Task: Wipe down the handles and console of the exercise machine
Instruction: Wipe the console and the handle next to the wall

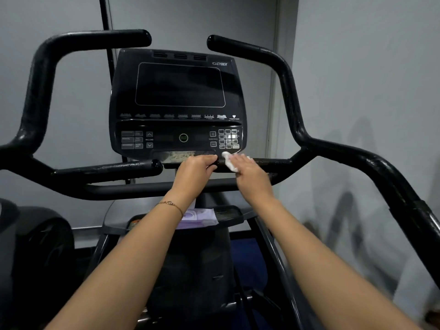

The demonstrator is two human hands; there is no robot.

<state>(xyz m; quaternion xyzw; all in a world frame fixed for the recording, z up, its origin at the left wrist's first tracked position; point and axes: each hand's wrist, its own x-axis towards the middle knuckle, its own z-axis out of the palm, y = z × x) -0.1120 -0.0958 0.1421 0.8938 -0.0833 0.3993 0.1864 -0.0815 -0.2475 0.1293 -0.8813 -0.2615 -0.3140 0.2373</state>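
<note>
left hand (195,171) reaches to the foot of the console (178,96). its fingers curl down over the rounded black end of the inner right grip bar (273,161), just under the console's lower edge. knuckles face up, thumb not visible. fingertips are hidden behind the bar end, so can't tell if it really clamps or only hooks over. thin bracelet (170,204) on that wrist.

right hand (250,172) sits just beside it, nearly touching. fingers are fairly straight & together, laid flat on a white wipe (229,161), pressing it onto the same bar. the wipe is crumpled & pokes out past the fingertips toward the console's keypad corner; the rest is under the hand.

console stands upright btwn the tall handles, screen dark. button labels are too small/blurred to read, only the "cybex" logo at top right is legible. inner left grip bar (107,169) is bare, well apart from both hands. upper left handle (71,41) & upper right handle (262,58) curve up on either side. the long right-side bar is cut off at the bottom right edge.

under the wrists a purple wipes pkt (202,217) lies on the machine's tray (228,214), partly covered by the left forearm. lower part of the machine is v. dark, detail lost.
</note>
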